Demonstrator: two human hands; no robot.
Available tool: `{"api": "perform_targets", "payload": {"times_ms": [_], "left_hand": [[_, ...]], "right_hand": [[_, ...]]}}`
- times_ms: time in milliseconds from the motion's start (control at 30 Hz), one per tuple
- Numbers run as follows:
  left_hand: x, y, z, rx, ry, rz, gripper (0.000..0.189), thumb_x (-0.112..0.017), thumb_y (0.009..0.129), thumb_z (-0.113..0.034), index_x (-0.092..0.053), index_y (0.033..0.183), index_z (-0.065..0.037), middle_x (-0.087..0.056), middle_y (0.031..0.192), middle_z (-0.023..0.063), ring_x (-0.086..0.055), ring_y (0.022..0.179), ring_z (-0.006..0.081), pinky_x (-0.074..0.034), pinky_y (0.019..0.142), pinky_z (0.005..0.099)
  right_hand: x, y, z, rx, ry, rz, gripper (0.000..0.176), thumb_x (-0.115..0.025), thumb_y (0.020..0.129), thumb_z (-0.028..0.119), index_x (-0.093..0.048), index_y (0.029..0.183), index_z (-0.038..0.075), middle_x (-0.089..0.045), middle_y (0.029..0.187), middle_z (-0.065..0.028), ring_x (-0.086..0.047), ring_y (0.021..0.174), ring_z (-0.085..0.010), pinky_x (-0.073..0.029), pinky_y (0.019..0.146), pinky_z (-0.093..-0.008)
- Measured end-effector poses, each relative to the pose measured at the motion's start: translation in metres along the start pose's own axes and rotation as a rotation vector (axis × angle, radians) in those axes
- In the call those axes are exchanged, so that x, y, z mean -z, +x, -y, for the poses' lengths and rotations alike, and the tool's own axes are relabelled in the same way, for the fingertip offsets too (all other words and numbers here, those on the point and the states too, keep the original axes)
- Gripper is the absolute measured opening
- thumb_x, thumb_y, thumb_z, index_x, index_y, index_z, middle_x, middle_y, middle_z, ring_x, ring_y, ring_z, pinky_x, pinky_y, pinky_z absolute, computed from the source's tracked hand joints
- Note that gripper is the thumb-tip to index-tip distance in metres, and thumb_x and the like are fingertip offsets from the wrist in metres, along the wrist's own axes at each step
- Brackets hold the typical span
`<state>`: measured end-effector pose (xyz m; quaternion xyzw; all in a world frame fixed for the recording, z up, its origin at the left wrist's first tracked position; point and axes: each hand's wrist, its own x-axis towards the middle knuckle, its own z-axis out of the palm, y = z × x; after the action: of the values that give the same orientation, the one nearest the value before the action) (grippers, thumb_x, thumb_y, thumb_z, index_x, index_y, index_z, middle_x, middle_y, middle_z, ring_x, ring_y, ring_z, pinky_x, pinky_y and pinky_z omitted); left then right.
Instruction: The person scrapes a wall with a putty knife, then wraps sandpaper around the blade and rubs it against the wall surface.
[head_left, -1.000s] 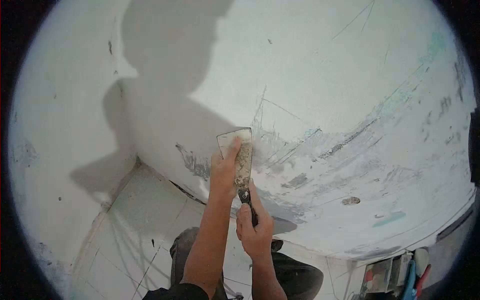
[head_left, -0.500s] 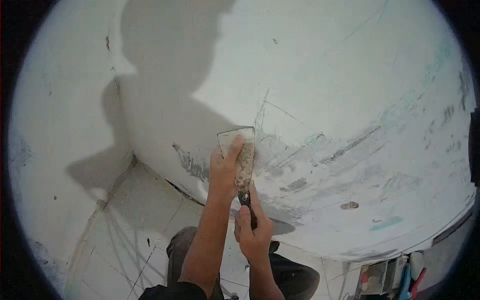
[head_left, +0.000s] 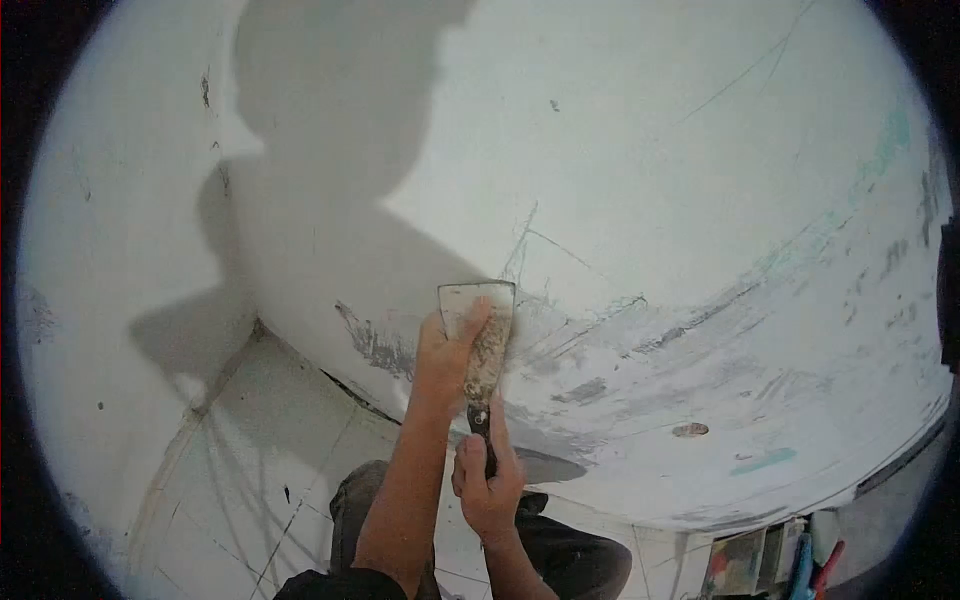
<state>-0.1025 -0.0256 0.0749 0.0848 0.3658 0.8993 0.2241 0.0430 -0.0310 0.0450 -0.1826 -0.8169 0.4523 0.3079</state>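
Note:
A putty knife (head_left: 490, 365) with a wide, stained metal blade and a dark handle stands blade-up before the scuffed white wall (head_left: 640, 210). My right hand (head_left: 490, 490) is wrapped round its handle from below. Higher up, my left hand (head_left: 443, 350) grips the blade by its left side, one finger lying across the blade's face near the broad end. The blade's straight edge overlaps the wall just under some thin cracks. Grey smears and scraped patches mark the wall on both sides of the knife.
A wall corner (head_left: 257, 322) lies to the left, above a tiled floor (head_left: 265, 475). My bent knees (head_left: 575, 560) are below my hands. At the lower right stands a box (head_left: 735, 565) beside blue and red handled items (head_left: 815, 570). My shadow falls across the upper wall.
The view has tilted a little, so the wall marks sit lower. The knife's handle and my right hand have swung slightly left; both hands keep their hold.

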Motion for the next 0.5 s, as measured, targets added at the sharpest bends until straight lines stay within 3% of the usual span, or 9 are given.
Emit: {"api": "perform_targets", "payload": {"times_ms": [33, 133, 200, 267, 300, 400, 433, 500], "left_hand": [[0.0, -0.004, -0.003, 0.026, -0.014, 0.023, 0.026, -0.066, 0.092, -0.026, -0.064, 0.096, -0.001, -0.064, 0.083, 0.0021, -0.057, 0.067, 0.0077, -0.046, 0.057, 0.0232], [-0.003, -0.005, -0.003, 0.054, -0.159, 0.027, 0.025, -0.066, 0.091, -0.026, -0.064, 0.098, -0.002, -0.064, 0.084, 0.0024, -0.058, 0.067, 0.0076, -0.047, 0.056, 0.023], [-0.002, -0.006, -0.006, 0.053, -0.056, 0.025, 0.024, -0.066, 0.091, -0.024, -0.063, 0.098, -0.001, -0.064, 0.084, 0.0029, -0.059, 0.067, 0.0077, -0.048, 0.056, 0.0233], [-0.008, -0.008, -0.007, -0.179, 0.089, 0.012, 0.023, -0.065, 0.092, -0.023, -0.063, 0.097, -0.001, -0.064, 0.082, 0.0027, -0.059, 0.066, 0.0078, -0.048, 0.056, 0.0232], [-0.013, -0.011, -0.02, 0.02, -0.088, -0.022, 0.023, -0.065, 0.092, -0.022, -0.063, 0.096, 0.0, -0.064, 0.082, 0.003, -0.059, 0.066, 0.0079, -0.048, 0.057, 0.0234], [-0.011, -0.006, -0.01, -0.119, 0.076, -0.031, 0.022, -0.064, 0.093, -0.023, -0.063, 0.096, -0.001, -0.064, 0.083, 0.0029, -0.059, 0.066, 0.0079, -0.048, 0.056, 0.0234], [-0.011, -0.004, -0.009, -0.059, -0.104, -0.002, 0.022, -0.064, 0.093, -0.023, -0.063, 0.095, -0.002, -0.064, 0.082, 0.003, -0.059, 0.066, 0.008, -0.048, 0.055, 0.0234], [-0.011, -0.002, -0.007, -0.062, -0.103, 0.004, 0.022, -0.065, 0.092, -0.023, -0.063, 0.095, -0.002, -0.064, 0.081, 0.0028, -0.059, 0.066, 0.0081, -0.048, 0.055, 0.0235]], "right_hand": [[0.0, -0.001, 0.006, -0.091, 0.1, 0.006, 0.051, -0.043, 0.101, 0.014, -0.029, 0.146, -0.004, -0.046, 0.06, 0.0036, -0.037, 0.049, -0.0024, -0.033, 0.041, -0.0212], [-0.001, -0.003, -0.006, -0.022, 0.012, 0.001, 0.051, -0.042, 0.101, 0.014, -0.028, 0.146, -0.004, -0.045, 0.06, 0.0037, -0.036, 0.048, -0.0022, -0.032, 0.041, -0.0213], [0.002, -0.001, 0.002, -0.041, -0.052, 0.035, 0.05, -0.041, 0.102, 0.014, -0.027, 0.146, -0.005, -0.044, 0.059, 0.0033, -0.036, 0.048, -0.0023, -0.032, 0.04, -0.0217], [0.001, 0.0, 0.006, -0.056, 0.078, 0.009, 0.05, -0.041, 0.102, 0.014, -0.027, 0.146, -0.006, -0.044, 0.057, 0.003, -0.036, 0.047, -0.0025, -0.032, 0.04, -0.0217], [0.002, 0.003, 0.015, -0.095, 0.08, 0.005, 0.051, -0.041, 0.102, 0.015, -0.027, 0.145, -0.007, -0.043, 0.056, 0.003, -0.036, 0.046, -0.0028, -0.032, 0.04, -0.0217], [0.003, 0.006, 0.023, -0.064, 0.074, 0.0, 0.051, -0.042, 0.102, 0.016, -0.028, 0.145, -0.006, -0.043, 0.057, 0.0031, -0.037, 0.046, -0.003, -0.032, 0.04, -0.0215], [0.005, 0.005, 0.021, -0.094, 0.062, 0.004, 0.051, -0.042, 0.102, 0.016, -0.029, 0.145, -0.006, -0.043, 0.057, 0.0031, -0.037, 0.047, -0.0028, -0.032, 0.041, -0.021], [0.006, 0.005, 0.016, -0.069, 0.052, 0.007, 0.051, -0.042, 0.102, 0.016, -0.029, 0.145, -0.006, -0.044, 0.058, 0.0031, -0.037, 0.047, -0.0028, -0.032, 0.041, -0.0209]]}}
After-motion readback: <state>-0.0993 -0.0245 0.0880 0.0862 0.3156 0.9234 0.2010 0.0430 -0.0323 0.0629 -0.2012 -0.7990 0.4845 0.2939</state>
